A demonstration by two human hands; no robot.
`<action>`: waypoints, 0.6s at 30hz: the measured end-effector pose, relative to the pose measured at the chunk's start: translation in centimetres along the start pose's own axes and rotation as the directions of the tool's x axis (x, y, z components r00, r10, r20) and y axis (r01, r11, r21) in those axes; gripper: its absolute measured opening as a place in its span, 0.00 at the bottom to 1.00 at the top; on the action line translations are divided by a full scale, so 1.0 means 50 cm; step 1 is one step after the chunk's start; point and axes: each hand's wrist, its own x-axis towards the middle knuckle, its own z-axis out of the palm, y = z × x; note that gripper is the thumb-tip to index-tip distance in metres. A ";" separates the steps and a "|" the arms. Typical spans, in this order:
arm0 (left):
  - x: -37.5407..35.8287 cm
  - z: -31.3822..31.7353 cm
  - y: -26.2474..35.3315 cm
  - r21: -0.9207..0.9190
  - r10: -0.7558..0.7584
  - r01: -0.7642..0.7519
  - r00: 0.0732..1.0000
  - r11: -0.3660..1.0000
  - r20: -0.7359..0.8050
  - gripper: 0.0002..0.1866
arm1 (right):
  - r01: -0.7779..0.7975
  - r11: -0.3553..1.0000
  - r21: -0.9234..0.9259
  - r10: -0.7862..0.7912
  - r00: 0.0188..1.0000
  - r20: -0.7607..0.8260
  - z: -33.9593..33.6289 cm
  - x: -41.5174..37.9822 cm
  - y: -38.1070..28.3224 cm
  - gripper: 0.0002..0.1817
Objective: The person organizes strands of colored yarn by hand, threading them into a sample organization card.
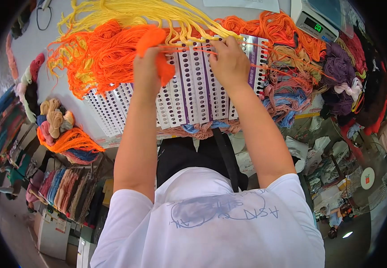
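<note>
My left hand [148, 71] is closed round a bunch of bright orange yarn [151, 41], near the middle of the table. My right hand [230, 62] bends over the top edge of white punched cards [196, 85], its fingers pinched at the card holes, where a thin orange strand runs. What exactly the fingertips grip is partly hidden. The cards lie side by side, with rows of round holes and purple stripes. Yellow yarn [189, 27] hangs from their top ends, and a big heap of orange yarn [108, 53] covers the cards on the left.
A digital scale [315, 22] stands at the back right. Mixed yarn skeins [287, 89] lie right of the cards, with purple yarn [338, 62] further out. More skeins [54, 118] hang at the table's left edge. A fan [367, 178] is at lower right.
</note>
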 end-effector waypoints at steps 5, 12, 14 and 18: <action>-0.013 -0.056 0.004 -0.387 0.063 0.149 0.873 0.910 0.484 0.05 | 0.207 0.978 -0.032 -0.209 0.977 -0.051 0.000 0.006 0.016 0.08; 0.031 0.010 -0.077 0.368 -0.067 -0.158 0.846 0.916 0.529 0.04 | 0.331 0.909 0.251 -0.322 0.944 -0.080 -0.015 -0.018 -0.010 0.10; 0.038 0.001 -0.090 0.507 0.050 -0.328 0.873 0.797 0.486 0.03 | 0.338 0.913 0.229 -0.330 0.941 -0.075 -0.004 -0.014 -0.002 0.07; 0.019 -0.071 0.025 0.390 0.245 -0.286 0.957 0.875 0.152 0.09 | 0.075 0.987 0.145 -0.100 0.979 0.179 0.047 0.009 0.035 0.11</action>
